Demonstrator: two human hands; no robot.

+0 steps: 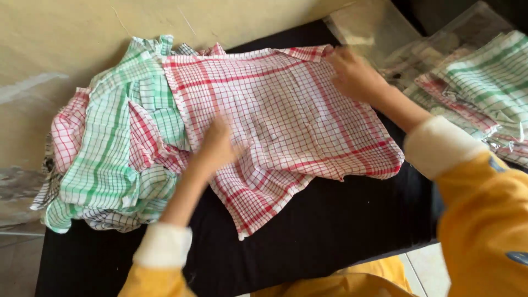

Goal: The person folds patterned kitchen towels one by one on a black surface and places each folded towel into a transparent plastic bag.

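Note:
A red-and-white checked cloth (286,118) lies spread over a black table (330,231), partly folded with a corner hanging toward me. My left hand (215,144) rests flat on its left part, fingers apart. At the cloth's far right corner, my right hand (352,74) presses on or pinches the edge; motion blur hides the exact grip. Both arms wear yellow sleeves with white cuffs.
A heap of crumpled green-checked and red-checked cloths (110,148) lies at the left of the table. At the right stand stacked folded cloths in clear plastic bags (478,82). A beige wall (66,38) runs behind. Tiled floor (423,269) shows at the bottom right.

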